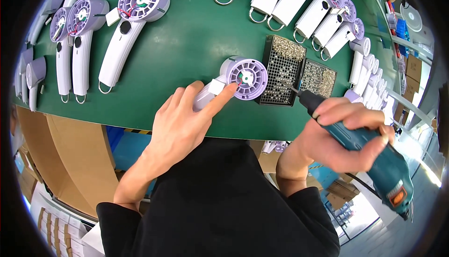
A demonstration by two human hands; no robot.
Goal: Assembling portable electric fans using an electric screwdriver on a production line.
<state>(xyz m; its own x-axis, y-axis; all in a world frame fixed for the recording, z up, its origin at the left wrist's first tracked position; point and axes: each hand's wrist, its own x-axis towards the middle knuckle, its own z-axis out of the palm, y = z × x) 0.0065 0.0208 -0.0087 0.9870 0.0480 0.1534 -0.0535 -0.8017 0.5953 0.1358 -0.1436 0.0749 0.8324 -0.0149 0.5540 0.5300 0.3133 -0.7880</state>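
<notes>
My left hand [180, 116] grips the white handle of a small handheld fan [254, 77] lying on the green table, with the index finger reaching to its round purple head. The head is uncovered, with wires and a light hub inside. A white square piece sits beside the finger. My right hand [343, 135] is closed round a teal electric screwdriver [390, 179]. Its bit points left, at the right edge of a black screw tray [267, 55] with a perforated plate and a pile of small screws. Whether a screw is on the bit, I cannot tell.
A second screw tray [303, 77] stands right against the first. More fans lie along the table's left side, such as one large-looking fan [120, 53], and along the right, including a white-handled fan [311, 20]. Cardboard [77, 149] stands below the near edge of the green table [187, 37].
</notes>
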